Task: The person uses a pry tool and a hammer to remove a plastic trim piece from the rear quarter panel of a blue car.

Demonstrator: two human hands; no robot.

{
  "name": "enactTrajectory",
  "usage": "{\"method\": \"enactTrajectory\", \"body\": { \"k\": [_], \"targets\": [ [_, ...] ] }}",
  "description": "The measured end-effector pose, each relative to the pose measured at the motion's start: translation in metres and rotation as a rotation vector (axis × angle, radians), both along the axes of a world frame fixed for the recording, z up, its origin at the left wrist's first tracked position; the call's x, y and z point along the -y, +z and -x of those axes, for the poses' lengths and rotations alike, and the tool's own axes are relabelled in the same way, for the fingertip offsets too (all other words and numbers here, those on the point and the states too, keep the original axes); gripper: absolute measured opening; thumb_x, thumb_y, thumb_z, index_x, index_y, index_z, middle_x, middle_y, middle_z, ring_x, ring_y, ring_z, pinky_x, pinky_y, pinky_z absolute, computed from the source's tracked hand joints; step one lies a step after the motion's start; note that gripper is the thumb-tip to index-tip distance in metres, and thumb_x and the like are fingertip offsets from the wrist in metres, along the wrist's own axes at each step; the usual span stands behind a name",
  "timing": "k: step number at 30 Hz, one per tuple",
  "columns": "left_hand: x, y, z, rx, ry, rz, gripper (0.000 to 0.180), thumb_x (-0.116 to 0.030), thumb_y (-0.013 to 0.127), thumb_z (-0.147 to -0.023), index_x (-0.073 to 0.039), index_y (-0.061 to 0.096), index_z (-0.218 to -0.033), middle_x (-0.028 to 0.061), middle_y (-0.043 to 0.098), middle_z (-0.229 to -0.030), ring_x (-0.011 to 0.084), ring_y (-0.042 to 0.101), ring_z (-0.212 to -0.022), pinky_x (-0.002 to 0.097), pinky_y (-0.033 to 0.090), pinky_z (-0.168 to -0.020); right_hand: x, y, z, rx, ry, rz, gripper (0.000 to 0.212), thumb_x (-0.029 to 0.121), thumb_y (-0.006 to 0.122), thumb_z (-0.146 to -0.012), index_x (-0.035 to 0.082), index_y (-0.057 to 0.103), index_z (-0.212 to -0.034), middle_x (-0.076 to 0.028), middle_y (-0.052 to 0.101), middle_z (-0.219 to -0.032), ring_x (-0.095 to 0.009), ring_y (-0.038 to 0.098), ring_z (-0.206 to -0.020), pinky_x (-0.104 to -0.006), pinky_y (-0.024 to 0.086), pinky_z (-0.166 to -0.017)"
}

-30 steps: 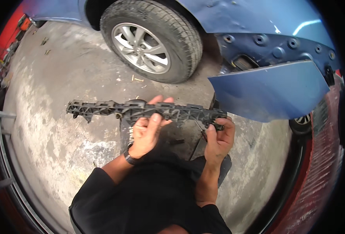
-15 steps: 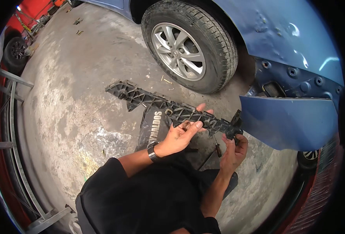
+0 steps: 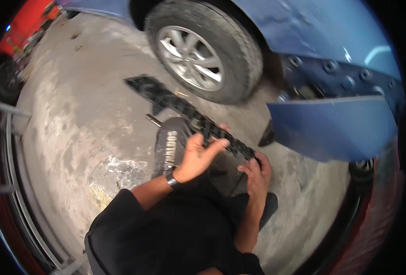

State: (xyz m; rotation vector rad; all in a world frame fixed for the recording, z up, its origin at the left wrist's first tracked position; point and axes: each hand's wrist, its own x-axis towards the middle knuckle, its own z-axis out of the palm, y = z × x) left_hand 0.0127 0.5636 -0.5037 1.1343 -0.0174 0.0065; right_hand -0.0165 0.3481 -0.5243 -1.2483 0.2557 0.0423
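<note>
Since half a second before, the long black ribbed plastic bracket [image 3: 184,110] had swung so that its far end pointed more up and to the left, and the view had come closer to the car.

Both hands held this bracket above the grey stained concrete floor [image 3: 74,137]. The left hand [image 3: 196,156], with a dark watch band at the wrist, lay on its middle part, the fingers stretched over the top and the thumb along the edge, pressing it and not fully wrapped around. The right hand [image 3: 256,172] gripped the near end with curled fingers. The far end reached toward the silver alloy wheel with black tyre [image 3: 203,50] of the blue car. A loose blue body panel [image 3: 331,128] hung just beside the right hand.
</note>
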Motion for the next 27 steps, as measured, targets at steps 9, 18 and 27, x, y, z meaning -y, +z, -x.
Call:
{"method": "enactTrajectory", "body": {
  "k": [9,18,27],
  "targets": [
    [-0.007,-0.011,-0.019,-0.083,0.188,0.067,0.028,-0.012,0.07,-0.098,0.005,0.065,-0.12,0.0065,0.07,-0.096,0.0116,0.069,-0.086,0.0263,0.061,-0.067,0.003,0.029,0.006,0.158,0.172,0.395,0.038,0.006,0.062,-0.1,-0.002,0.053,-0.137,-0.008,0.066,-0.103,-0.014,0.068,-0.09,-0.0272,0.055,-0.086],
    [-0.011,-0.018,-0.019,-0.094,0.269,0.094,0.02,-0.018,0.071,-0.098,-0.002,0.061,-0.092,0.0045,0.065,-0.072,0.0145,0.067,-0.059,0.0264,0.058,-0.059,0.002,0.043,0.001,0.046,0.153,0.464,0.022,0.016,0.071,-0.094,0.0,0.069,-0.11,-0.001,0.065,-0.071,-0.008,0.061,-0.058,-0.0231,0.044,-0.056],
    [-0.012,-0.021,-0.015,-0.097,0.31,0.168,0.023,-0.019,0.071,-0.098,-0.006,0.056,-0.087,0.004,0.063,-0.068,0.0134,0.062,-0.051,0.0273,0.052,-0.05,-0.003,0.049,0.002,-0.06,0.185,0.334,0.022,0.021,0.066,-0.098,0.001,0.065,-0.088,0.002,0.056,-0.057,-0.007,0.052,-0.047,-0.0245,0.04,-0.049]
  ]
}}
